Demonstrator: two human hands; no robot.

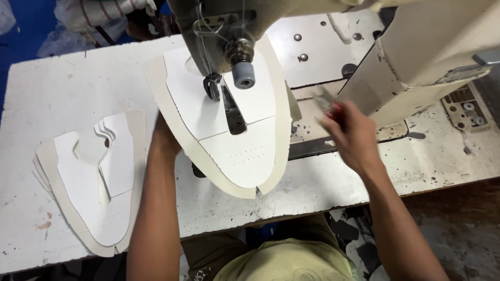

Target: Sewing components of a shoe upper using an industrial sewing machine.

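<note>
Shoe upper panel (234, 140): thin, light, floppy; we hold its nine-o'clock edge, left hand (164, 139) mostly hidden, grip uncertain. Right hand (348, 134), three o'clock, seemingly pinches small red-handled snips (328, 104).

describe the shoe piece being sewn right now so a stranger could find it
Start at the big cream sewing machine on the white table. Under its needle lies one white shoe upper piece, steadied at its edge by the left hand. Unlike the stack of similar pieces lying left, it is single.

A yellow-green printed shirt (291, 263) over olive trousers (208, 252); both forearms bare, no sleeves.
</note>
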